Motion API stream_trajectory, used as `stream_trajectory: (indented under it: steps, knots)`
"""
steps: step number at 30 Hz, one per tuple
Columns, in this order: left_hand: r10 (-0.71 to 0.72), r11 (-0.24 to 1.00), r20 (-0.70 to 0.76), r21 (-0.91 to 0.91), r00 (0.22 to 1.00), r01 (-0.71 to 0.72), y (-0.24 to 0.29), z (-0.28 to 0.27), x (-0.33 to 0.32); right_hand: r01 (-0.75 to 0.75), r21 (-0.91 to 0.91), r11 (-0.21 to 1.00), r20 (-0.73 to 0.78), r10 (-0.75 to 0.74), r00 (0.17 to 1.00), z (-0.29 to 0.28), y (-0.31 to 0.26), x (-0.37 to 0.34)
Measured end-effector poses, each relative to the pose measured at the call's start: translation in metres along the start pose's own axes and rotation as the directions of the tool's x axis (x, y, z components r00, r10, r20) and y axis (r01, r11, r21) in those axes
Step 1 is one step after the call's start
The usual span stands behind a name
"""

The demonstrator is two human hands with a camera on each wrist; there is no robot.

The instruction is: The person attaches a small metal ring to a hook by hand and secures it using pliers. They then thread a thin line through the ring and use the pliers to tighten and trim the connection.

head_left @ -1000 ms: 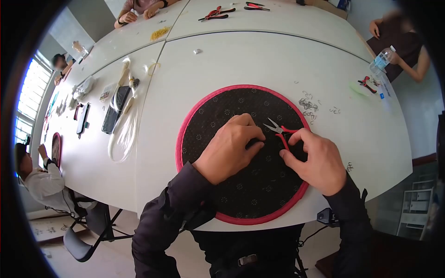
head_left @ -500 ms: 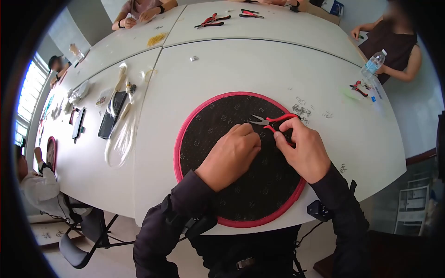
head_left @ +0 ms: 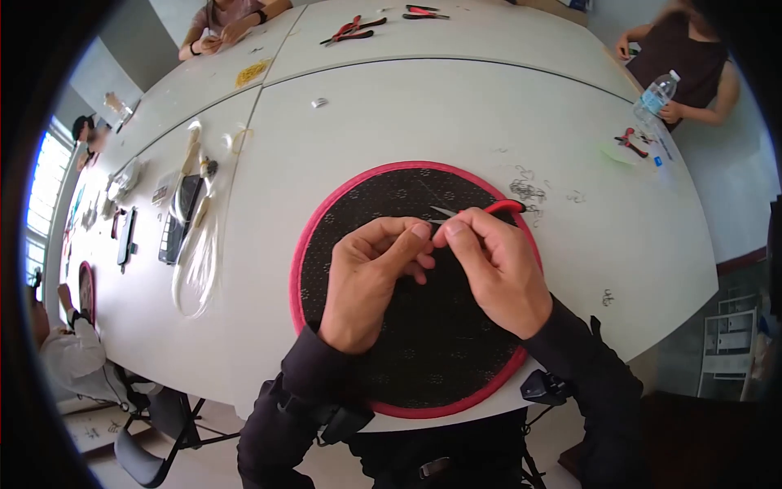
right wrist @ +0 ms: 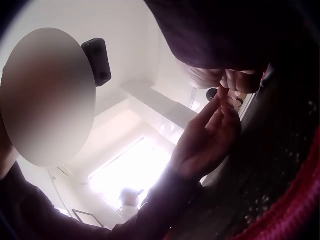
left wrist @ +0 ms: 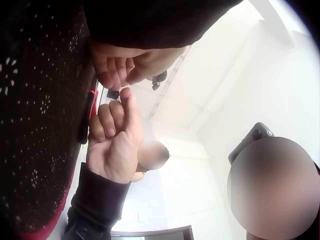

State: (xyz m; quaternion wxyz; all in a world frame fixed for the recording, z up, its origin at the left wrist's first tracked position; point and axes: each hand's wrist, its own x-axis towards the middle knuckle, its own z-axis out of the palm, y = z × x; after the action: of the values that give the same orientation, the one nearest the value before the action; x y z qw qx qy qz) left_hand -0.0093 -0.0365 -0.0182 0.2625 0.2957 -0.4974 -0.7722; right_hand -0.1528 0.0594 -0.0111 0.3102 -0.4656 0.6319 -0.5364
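Observation:
Both hands meet fingertip to fingertip above a round dark mat [head_left: 415, 359] with a red rim. The left hand [head_left: 371, 277] pinches with thumb and forefinger, its other fingers loosely bent. Against its tips, the right hand [head_left: 498, 269] also pinches, thumb on forefinger. What sits between the tips is too small to make out. Behind the right hand are red-handled pliers [head_left: 507, 207], jaws pointing left and parted, the rest hidden. In the left wrist view the right hand [left wrist: 115, 140] has its lower fingers curled; the right wrist view shows the left hand [right wrist: 207, 135] palm up.
Small dark wire pieces [head_left: 528, 191] lie right of the mat. To the left are a pale strand bundle [head_left: 195, 261] and a black phone [head_left: 128, 236]. More pliers [head_left: 347, 31] lie across the table; a bottle [head_left: 656, 94] stands at right, near a seated person.
The left hand has turned to show its thumb side, and the right hand has moved left and in to meet it. The pliers' handles are now mostly covered by the right hand.

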Motion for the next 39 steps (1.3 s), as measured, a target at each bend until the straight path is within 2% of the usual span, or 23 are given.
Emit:
stream_trajectory:
  steps: [2, 6, 10, 25, 28, 31, 34, 36, 38, 39]
  knots:
    - [0.007, 0.999, -0.018, -0.039, 1.000, -0.008, 0.000, 0.000, -0.001, -0.027, -0.044, 0.999, 0.052, 0.029, 0.998, -0.001, -0.006, -0.002]
    - [0.026, 0.998, -0.024, -0.054, 0.999, -0.027, -0.001, 0.001, -0.002, -0.073, -0.016, 0.997, 0.152, 0.075, 0.986, 0.000, -0.014, -0.004]
    - [0.048, 0.997, -0.025, -0.055, 0.999, -0.049, -0.004, 0.001, -0.001, -0.128, -0.026, 0.991, 0.187, 0.131, 0.974, 0.001, -0.016, -0.005]
    - [0.026, 0.999, -0.025, -0.041, 0.999, -0.027, -0.006, 0.004, -0.002, -0.150, -0.075, 0.986, 0.227, 0.163, 0.960, 0.002, -0.017, -0.007]
    - [0.023, 1.000, 0.005, 0.014, 1.000, -0.023, -0.006, 0.003, -0.003, -0.080, -0.014, 0.997, 0.211, 0.081, 0.974, 0.007, -0.003, -0.009]
    - [0.012, 0.998, 0.024, 0.061, 1.000, -0.013, -0.002, 0.005, -0.005, -0.076, -0.038, 0.996, 0.223, 0.082, 0.971, 0.005, -0.007, -0.008]
    - [0.081, 0.996, -0.004, 0.038, 0.997, -0.081, -0.003, 0.007, -0.003, -0.058, -0.213, 0.975, 0.184, 0.098, 0.978, -0.005, -0.019, -0.010]
    - [0.111, 0.978, 0.001, 0.178, 0.994, -0.110, 0.001, 0.005, -0.002, 0.062, -0.132, 0.989, -0.041, -0.068, 0.997, -0.005, -0.013, -0.006]
    - [0.139, 0.952, 0.029, 0.272, 0.990, -0.142, 0.003, 0.003, -0.003, 0.234, -0.238, 0.943, -0.075, -0.258, 0.963, -0.014, -0.005, 0.003]
    - [0.155, 0.941, 0.053, 0.296, 0.987, -0.164, 0.003, 0.004, -0.003, 0.199, -0.153, 0.968, -0.063, -0.211, 0.976, -0.014, -0.007, 0.003]
